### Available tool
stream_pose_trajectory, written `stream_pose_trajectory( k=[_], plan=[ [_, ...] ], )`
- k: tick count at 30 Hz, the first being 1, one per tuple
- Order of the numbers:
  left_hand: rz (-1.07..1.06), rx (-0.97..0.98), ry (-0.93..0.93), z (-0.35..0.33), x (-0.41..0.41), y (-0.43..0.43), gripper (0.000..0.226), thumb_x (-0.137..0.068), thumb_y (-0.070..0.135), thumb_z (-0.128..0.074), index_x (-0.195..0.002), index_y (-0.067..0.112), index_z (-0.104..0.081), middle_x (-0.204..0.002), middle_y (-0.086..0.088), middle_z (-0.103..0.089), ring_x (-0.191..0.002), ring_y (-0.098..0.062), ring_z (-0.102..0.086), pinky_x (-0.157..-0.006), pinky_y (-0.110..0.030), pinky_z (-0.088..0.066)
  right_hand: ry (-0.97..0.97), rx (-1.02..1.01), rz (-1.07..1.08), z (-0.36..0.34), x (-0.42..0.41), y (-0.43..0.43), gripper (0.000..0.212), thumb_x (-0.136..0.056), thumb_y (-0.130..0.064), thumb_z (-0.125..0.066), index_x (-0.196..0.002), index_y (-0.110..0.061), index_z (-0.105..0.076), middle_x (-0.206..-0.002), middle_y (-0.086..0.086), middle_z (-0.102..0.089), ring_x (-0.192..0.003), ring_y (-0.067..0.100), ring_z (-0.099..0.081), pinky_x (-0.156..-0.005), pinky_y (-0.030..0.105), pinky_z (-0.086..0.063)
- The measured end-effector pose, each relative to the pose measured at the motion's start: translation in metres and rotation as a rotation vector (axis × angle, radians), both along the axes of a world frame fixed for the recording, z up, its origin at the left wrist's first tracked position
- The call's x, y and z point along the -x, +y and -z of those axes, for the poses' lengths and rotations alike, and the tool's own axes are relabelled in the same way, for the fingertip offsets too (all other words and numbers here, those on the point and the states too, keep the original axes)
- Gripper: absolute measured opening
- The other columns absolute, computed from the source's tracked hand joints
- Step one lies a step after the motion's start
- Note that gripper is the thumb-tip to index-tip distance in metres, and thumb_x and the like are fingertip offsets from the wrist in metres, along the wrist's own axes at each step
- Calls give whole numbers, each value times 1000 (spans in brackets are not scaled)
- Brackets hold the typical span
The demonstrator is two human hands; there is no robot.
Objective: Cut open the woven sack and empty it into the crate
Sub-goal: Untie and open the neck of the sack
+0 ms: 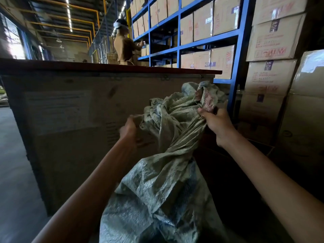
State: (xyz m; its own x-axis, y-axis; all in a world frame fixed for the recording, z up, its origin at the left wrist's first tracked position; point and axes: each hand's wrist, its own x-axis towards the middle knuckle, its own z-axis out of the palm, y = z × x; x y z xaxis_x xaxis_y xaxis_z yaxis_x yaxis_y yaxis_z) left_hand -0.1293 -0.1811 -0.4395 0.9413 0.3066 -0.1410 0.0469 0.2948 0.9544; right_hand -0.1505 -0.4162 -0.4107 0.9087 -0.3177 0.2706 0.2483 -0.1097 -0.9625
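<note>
With our left hand (128, 128) and right hand (214, 120) both clenched on the bunched neck of the woven sack (163, 181), which stands before us beside the tall crate (73, 123) at ten o'clock, we risk slipping or spilling short if the heavy body sags.

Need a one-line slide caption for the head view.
Both hands, left hand and right hand, grip the woven sack bunched top beside a large crate.

Grey-green woven sack (163, 181), blue shelving (178, 32)
</note>
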Motion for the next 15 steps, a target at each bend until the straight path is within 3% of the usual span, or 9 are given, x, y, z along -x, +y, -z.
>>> stream_pose_trajectory(
  k=[2, 3, 6, 8, 11, 13, 15],
  plan=[
    [-185, -202, -60, -11, 2, -7, 68, -97, 58, -52, -141, 6, -49, -123, -7, -60, -99, -28, -62, -76, -35, -52, -54, 15, 60, -6, 2, 5, 44, -90, -31, -71, -127, -12, -58, -114, 1, -65, -104, 22, -62, -88, 35, -51],
    [-134, -289, -122, -21, 4, -11, 70, -95, 63, -52, -137, 7, -53, -125, -13, -63, -99, -28, -64, -78, -38, -53, -83, 24, 78, -9, 2, 7, 43, -90, -31, -71, -126, -11, -58, -111, 0, -63, -100, 20, -61, -88, 34, -51],
    [312, -448, -167, -41, 18, -32, 54, -85, 63, -68, -92, 10, -76, -77, -11, -65, -52, -18, -56, -47, -24, -45, -124, 39, -9, -15, 7, 22, 33, -91, -28, -70, -120, -16, -61, -107, 0, -66, -96, 20, -64, -90, 37, -55],
    [319, -515, -177, -31, 13, -38, 35, -90, 42, -73, -86, 8, -78, -71, -11, -66, -48, -16, -56, -47, -22, -47, -137, 31, -142, -18, 9, 32, 23, -92, -22, -68, -114, -25, -60, -103, -3, -67, -94, 17, -66, -88, 35, -54],
    [132, -297, -108, 1, -15, -22, 10, -93, 7, -68, -95, -3, -69, -92, -19, -69, -73, -26, -67, -58, -30, -57, -168, 12, -230, -27, 9, 29, 17, -95, -13, -63, -106, -25, -64, -99, -3, -69, -96, 18, -66, -90, 35, -53],
    [69, 34, -2, 15, -36, 3, 25, -91, -8, -58, -115, -9, -61, -111, -25, -67, -79, -33, -70, -51, -37, -60, -157, -70, -197, -33, 6, 12, 18, -93, -9, -64, -107, -21, -66, -98, 1, -70, -103, 26, -67, -94, 41, -54],
    [43, 205, 23, 21, -45, 21, 34, -99, -5, -44, -132, -7, -50, -121, -25, -64, -81, -35, -68, -47, -46, -57, -124, -161, -138, -32, 5, -2, 27, -89, -9, -69, -116, -13, -67, -98, 4, -70, -109, 32, -66, -94, 45, -54]
  ],
)
